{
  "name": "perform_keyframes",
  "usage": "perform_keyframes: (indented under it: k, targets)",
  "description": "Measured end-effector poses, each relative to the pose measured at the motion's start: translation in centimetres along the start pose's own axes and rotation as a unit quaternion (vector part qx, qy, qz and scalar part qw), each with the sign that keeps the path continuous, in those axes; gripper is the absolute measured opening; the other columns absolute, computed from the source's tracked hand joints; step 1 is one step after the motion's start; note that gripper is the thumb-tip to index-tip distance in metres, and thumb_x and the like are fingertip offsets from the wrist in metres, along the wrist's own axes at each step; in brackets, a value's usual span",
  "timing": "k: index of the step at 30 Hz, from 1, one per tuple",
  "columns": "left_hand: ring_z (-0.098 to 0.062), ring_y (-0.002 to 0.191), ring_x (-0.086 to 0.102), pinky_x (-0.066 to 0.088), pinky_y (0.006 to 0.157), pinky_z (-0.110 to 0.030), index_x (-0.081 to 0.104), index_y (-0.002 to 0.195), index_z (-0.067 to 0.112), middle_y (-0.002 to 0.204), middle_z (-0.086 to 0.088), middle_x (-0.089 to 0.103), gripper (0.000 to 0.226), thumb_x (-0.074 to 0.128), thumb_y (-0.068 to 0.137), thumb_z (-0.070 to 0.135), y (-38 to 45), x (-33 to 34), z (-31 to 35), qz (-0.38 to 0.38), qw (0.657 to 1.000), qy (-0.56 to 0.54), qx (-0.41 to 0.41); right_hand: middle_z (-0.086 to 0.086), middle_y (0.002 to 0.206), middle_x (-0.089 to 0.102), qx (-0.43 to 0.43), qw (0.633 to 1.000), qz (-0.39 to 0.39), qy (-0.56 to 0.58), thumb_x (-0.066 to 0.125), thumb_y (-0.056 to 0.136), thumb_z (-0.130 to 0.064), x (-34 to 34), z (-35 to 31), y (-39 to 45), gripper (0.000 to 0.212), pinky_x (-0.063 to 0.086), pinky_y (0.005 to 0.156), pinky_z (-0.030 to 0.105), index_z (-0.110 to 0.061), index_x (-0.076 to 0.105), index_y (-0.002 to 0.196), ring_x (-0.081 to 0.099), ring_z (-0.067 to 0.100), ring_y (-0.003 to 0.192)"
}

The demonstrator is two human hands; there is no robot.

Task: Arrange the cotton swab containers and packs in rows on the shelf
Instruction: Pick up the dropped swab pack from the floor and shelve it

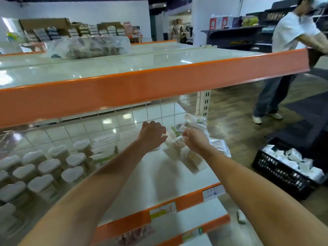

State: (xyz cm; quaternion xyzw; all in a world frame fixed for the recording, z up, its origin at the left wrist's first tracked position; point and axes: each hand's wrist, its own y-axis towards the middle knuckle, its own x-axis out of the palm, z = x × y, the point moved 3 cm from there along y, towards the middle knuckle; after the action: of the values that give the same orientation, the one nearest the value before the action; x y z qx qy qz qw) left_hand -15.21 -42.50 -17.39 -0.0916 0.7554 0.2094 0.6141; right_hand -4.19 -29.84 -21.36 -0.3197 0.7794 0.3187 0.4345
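Reaching in under the orange-edged top shelf [159, 80], both bare arms stretch to the right end of the white middle shelf [159, 181], seen from the head cam. Left hand [152, 133] is knuckles-up w/ fingers curled down at the left side of a clear cotton swab pack [179, 144]; contact looks likely but the fingertips are hidden, so can't tell if it's actually gripping. Right hand [194, 139] pinches the top edge of that same pack, thumb and fingers closed narrow on the plastic. Pack sits tilted, blurred, w/ more swab packs [220, 144] heaped just beside and behind it near the shelf's right end, some hanging past the edge. Over on the left of the same shelf, lidded swab containers [53, 166] stand upright in rows, white lids up, and a few green-and-white packs [104, 151] stand just behind them, between the containers and the hands. Price tags [163, 210] are stuck on the orange front lip. Right of the shelving, a black crate [276, 167] on the floor holds white packets. Another person [291, 55] in a white shirt and jeans stands at the far right. On the top shelf, a clear bag of goods [92, 47] lies at the back.
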Motion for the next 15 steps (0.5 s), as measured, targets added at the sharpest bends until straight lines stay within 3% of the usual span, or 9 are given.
perform_keyframes:
  k: [9,12,15]
  targets:
    - [-0.023,0.111,0.051,0.033,0.094,-0.037,0.061,0.116,0.018,0.117,-0.004,0.060,0.033,0.046,0.094,0.038,0.1,-1.7,4.8,0.014,0.991,-0.070,0.110,0.010,0.114,0.061,0.109,0.989,0.025,-0.095,0.044,0.088,-0.007,-3.6,3.5,-4.8,0.024,0.050,0.078,0.035,-0.009,0.063,0.103,0.058,0.029,0.100]
    - [-0.024,0.102,0.056,0.038,0.086,-0.034,0.066,0.106,0.019,0.107,-0.005,0.065,0.028,0.049,0.092,0.035,0.4,-2.0,7.4,0.039,0.986,-0.086,0.141,0.006,0.122,0.057,0.163,0.980,0.027,-0.108,0.043,0.093,-0.014,-5.2,5.3,-7.1,0.030,0.046,0.083,0.034,-0.017,0.060,0.117,0.054,0.027,0.109]
    - [-0.029,0.094,0.060,0.041,0.081,-0.036,0.069,0.099,0.013,0.099,-0.007,0.067,0.032,0.051,0.089,0.037,0.7,-2.3,10.3,0.057,0.973,-0.131,0.183,0.009,0.120,0.056,0.181,0.974,0.044,-0.132,0.043,0.094,-0.019,-6.6,7.3,-9.6,0.030,0.044,0.081,0.033,-0.014,0.059,0.118,0.053,0.030,0.108]
